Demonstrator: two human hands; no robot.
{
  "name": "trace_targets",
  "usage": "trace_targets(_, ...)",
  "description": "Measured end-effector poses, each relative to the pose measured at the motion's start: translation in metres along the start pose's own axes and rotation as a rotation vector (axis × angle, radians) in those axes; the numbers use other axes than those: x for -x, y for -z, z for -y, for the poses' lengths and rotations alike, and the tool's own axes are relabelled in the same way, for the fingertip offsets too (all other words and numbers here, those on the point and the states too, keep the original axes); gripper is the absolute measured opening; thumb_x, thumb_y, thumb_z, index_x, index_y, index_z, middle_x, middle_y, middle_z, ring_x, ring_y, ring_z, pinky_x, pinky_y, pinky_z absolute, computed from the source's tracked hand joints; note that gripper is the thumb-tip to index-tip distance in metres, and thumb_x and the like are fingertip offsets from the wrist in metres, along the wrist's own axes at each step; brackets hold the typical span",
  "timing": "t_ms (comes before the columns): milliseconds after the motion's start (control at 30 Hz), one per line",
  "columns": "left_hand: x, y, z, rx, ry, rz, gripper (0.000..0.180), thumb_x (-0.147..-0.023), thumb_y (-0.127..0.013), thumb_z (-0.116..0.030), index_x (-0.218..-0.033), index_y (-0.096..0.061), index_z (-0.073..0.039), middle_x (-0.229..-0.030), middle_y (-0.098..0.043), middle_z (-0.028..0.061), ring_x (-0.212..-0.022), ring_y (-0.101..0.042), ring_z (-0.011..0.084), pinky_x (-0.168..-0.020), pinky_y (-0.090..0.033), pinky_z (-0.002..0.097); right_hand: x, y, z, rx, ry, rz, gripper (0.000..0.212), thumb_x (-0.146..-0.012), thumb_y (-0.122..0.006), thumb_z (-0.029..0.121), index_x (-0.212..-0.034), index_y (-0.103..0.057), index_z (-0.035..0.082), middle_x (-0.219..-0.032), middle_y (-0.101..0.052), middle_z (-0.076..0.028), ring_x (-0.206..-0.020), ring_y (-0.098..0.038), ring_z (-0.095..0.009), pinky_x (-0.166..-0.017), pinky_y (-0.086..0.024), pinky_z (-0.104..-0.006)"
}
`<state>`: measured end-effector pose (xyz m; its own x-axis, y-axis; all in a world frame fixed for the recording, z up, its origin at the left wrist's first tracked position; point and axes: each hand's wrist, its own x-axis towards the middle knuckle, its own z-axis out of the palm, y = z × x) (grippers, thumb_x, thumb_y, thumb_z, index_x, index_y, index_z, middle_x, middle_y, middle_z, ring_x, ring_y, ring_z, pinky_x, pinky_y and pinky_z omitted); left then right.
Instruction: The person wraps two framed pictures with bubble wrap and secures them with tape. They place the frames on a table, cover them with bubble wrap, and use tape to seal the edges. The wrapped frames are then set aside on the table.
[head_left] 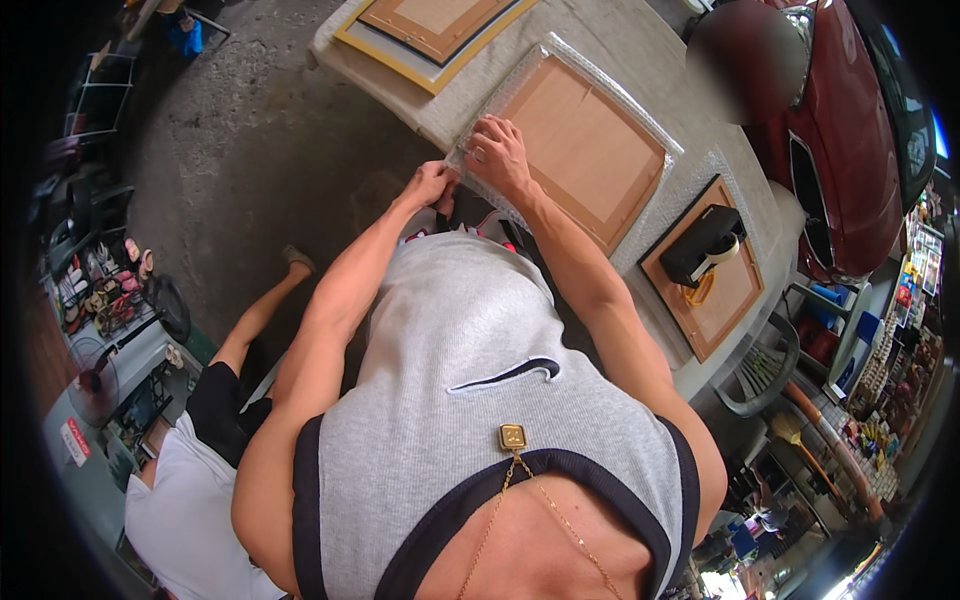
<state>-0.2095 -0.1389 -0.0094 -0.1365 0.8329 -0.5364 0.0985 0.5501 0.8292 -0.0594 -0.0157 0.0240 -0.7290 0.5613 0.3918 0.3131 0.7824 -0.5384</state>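
A picture frame (585,135) lies face down on the table, its brown backing board showing, with clear bubble wrap (665,140) under it and folded up around its edges. At the near left corner, my right hand (497,155) curls its fingers over the bubble wrap beside the frame; a ring shows on it. Just left and lower, at the table's edge, my left hand (432,187) is closed, its fingertips pinching the loose border of the wrap. What lies under the fingers is partly hidden.
The cloth-covered table (650,45) also bears a gold-edged frame (440,75) at the far left and a smaller frame (735,300) at right with a black tape dispenser (705,245) and yellow scissors (700,290). A red car (850,150) stands beyond; another person (200,490) is at left.
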Motion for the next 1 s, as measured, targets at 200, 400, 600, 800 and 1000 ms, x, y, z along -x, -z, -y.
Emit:
trace_targets(200, 0.040, -0.011, -0.023, 0.146, -0.014, 0.045, 0.029, -0.094, -0.055, -0.026, -0.075, -0.061, -0.003, -0.062, -0.055, -0.0007, -0.056, -0.050, 0.0064, -0.052, -0.040, 0.0231, 0.018, 0.022, 0.017, -0.057, -0.022, 0.100, 0.021, -0.061, -0.072, 0.019, -0.082, -0.066, 0.018, -0.114, -0.055, -0.004, -0.120, -0.048, -0.026, -0.096, -0.037, -0.0423)
trace_targets(400, 0.020, -0.005, -0.056, 0.173, 0.185, 0.119, 0.031, -0.094, -0.053, -0.026, -0.073, -0.060, -0.004, -0.057, -0.054, -0.0013, -0.049, -0.052, 0.0086, -0.046, -0.041, 0.0250, 0.021, 0.036, 0.016, -0.108, -0.011, 0.202, 0.020, -0.070, -0.068, 0.018, -0.089, -0.064, 0.015, -0.111, -0.058, -0.002, -0.119, -0.048, -0.023, -0.094, -0.039, -0.0399)
trace_targets(600, -0.030, 0.011, -0.083, 0.338, 0.663, 0.259, 0.033, -0.095, -0.047, -0.026, -0.067, -0.056, -0.014, -0.051, -0.048, -0.0079, -0.043, -0.045, 0.0044, -0.043, -0.032, 0.0227, 0.013, 0.041, 0.011, -0.210, -0.074, 0.291, 0.020, -0.072, -0.067, 0.016, -0.091, -0.063, 0.012, -0.100, -0.059, -0.003, -0.098, -0.053, -0.026, -0.083, -0.042, -0.0397)
trace_targets(800, -0.030, 0.021, -0.080, 0.132, 0.602, 0.230, 0.034, -0.092, -0.056, -0.039, -0.069, -0.055, -0.014, -0.054, -0.047, -0.0056, -0.048, -0.047, 0.0070, -0.045, -0.039, 0.0234, 0.007, 0.023, 0.002, -0.259, 0.054, 0.119, 0.009, -0.068, -0.067, 0.010, -0.077, -0.066, 0.009, -0.086, -0.061, -0.004, -0.085, -0.053, -0.025, -0.077, -0.044, -0.0347)
trace_targets(1000, 0.011, -0.011, -0.034, -0.090, -0.130, -0.163, 0.034, -0.084, -0.072, -0.028, -0.097, -0.057, -0.001, -0.087, -0.067, 0.0092, -0.085, -0.065, 0.0132, -0.065, -0.053, 0.0304, 0.011, 0.016, -0.001, -0.271, 0.005, 0.035, 0.004, -0.068, -0.067, 0.008, -0.072, -0.066, 0.006, -0.084, -0.062, -0.005, -0.084, -0.054, -0.025, -0.078, -0.045, -0.0340)
